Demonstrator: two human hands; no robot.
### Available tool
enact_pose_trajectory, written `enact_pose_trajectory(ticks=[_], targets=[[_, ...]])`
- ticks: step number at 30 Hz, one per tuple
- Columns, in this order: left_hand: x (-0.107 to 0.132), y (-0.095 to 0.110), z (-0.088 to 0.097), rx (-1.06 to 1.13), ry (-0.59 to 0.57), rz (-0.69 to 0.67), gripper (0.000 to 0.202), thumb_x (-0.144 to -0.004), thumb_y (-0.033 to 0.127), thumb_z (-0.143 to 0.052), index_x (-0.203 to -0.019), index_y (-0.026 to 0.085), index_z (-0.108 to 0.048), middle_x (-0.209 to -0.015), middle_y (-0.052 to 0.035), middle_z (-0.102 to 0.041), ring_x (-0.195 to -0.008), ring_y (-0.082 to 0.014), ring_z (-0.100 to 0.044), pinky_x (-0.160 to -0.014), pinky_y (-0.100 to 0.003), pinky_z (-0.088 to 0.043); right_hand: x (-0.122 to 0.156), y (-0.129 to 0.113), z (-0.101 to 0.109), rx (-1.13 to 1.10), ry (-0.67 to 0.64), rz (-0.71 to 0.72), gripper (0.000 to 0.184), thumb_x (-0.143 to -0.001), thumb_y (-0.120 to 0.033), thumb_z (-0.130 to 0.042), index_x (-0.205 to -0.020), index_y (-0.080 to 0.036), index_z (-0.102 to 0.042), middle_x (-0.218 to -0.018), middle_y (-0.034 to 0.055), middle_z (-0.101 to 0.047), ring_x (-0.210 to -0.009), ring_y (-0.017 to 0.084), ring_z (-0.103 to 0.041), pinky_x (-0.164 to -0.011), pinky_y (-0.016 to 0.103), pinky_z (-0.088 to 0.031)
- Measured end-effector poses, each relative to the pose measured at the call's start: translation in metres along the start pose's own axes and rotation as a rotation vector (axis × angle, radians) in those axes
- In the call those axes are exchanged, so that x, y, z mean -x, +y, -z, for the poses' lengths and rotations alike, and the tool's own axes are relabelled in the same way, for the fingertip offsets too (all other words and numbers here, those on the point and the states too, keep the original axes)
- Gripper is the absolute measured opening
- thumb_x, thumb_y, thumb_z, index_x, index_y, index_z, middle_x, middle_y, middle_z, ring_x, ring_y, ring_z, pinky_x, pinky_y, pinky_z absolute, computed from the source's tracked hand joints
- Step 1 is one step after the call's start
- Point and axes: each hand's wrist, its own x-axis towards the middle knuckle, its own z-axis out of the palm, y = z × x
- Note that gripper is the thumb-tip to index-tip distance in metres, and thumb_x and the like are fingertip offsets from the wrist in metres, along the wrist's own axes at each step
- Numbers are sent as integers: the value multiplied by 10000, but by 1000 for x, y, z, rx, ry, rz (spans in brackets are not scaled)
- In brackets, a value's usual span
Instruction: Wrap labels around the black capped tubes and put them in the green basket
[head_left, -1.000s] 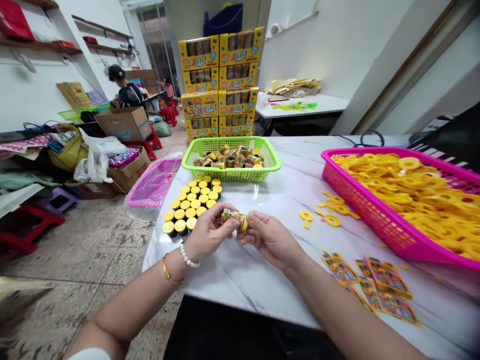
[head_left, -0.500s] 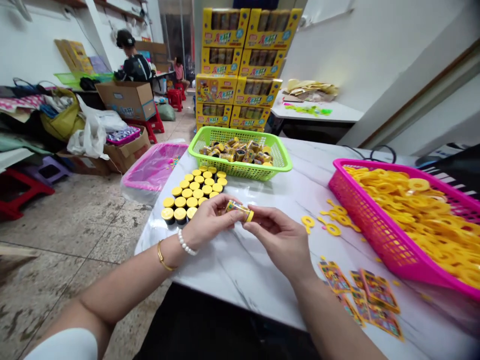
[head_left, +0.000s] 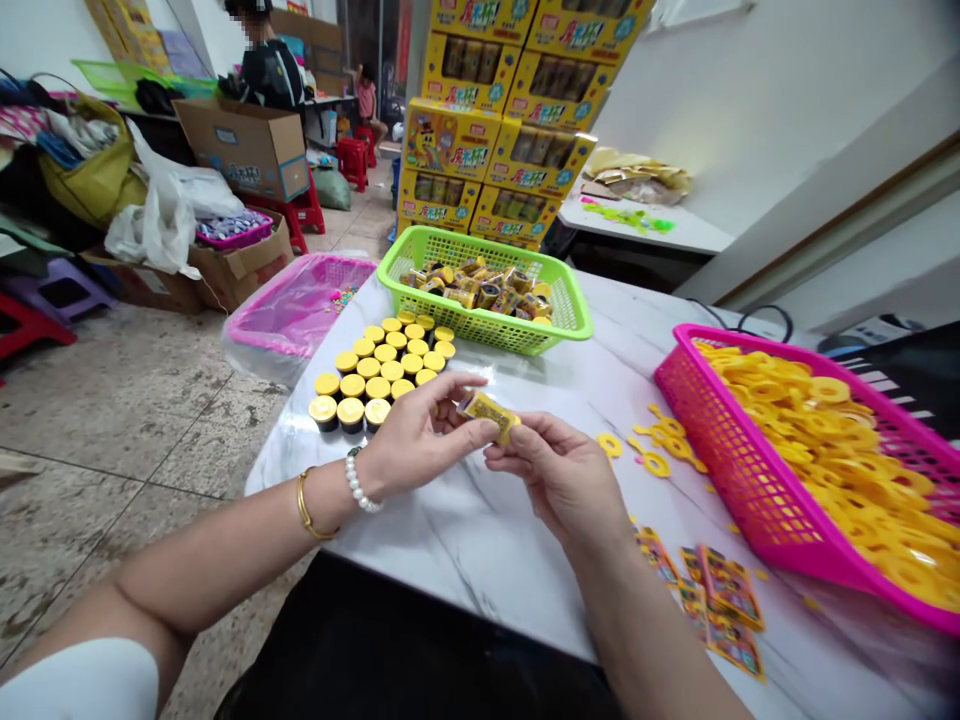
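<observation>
Between my two hands is a small yellow printed canister point(head_left: 489, 412), tilted over the table. My right hand point(head_left: 564, 472) pinches its lower right end between thumb and fingers. Curled around the other end, my left hand point(head_left: 420, 435) has its thumb pressed on the side and its index finger raised over the top. Left of my hands, several black canisters with yellow lids point(head_left: 367, 368) stand upright in rows. A green basket point(head_left: 487, 335) behind them holds more wrapped canisters point(head_left: 480, 285) in a heap.
A pink basket point(head_left: 720, 480) of yellow ring-shaped plastic pieces point(head_left: 810, 440) stands right, with loose rings point(head_left: 652, 460) and printed cards point(head_left: 724, 595) beside it. Yellow boxes point(head_left: 480, 140) are stacked behind. A plastic-lined pink tub point(head_left: 277, 310) adjoins the table's left edge. Two people sit farther back.
The canister has turned in my fingers, and its yellow end is now covered by my right hand. My left index finger has lifted and stretched. The view has shifted slightly.
</observation>
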Motion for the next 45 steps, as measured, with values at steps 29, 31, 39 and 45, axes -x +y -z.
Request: enact_pose_trajectory(ticks=[29, 31, 39, 45], targets=[[-4, 6, 4, 321, -194, 311, 507, -724, 604, -776, -767, 140, -579, -549, 48, -546, -344, -21, -362, -328, -169, -213, 11, 12, 7, 294, -46, 551, 162, -792, -210, -808, -936, -281, -794, -948, 28, -731, -804, 184, -724, -667, 341, -648], [-3, 5, 4, 351, -223, 347, 494, -742, 604, -761, -782, 146, -579, -536, 47, -556, -326, -27, -371, -312, -165, -212, 12, 11, 8, 351, -46, 604, 176, -800, -202, -801, -954, -286, -798, -984, 35, -724, -846, 187, -725, -683, 334, -648], [-4, 4, 4, 387, -297, 426, 520, -763, 647, -719, -760, 148, -571, -487, 54, -554, -272, -30, -357, -266, -155, -193, 15, 13, 3, 235, -23, 627, 108, -792, -159, -804, -842, -249, -770, -787, -16, -657, -638, 145, -712, -542, 290, -645], [-3, 5, 3, 308, -245, 472, 576, -741, 722, -681, -726, 162, -548, -460, 55, -552, -257, -41, -375, -250, -156, -204, 15, 8, -1, 343, -81, 574, 182, -813, -209, -791, -981, -279, -784, -938, 14, -696, -684, 140, -714, -571, 283, -641]])
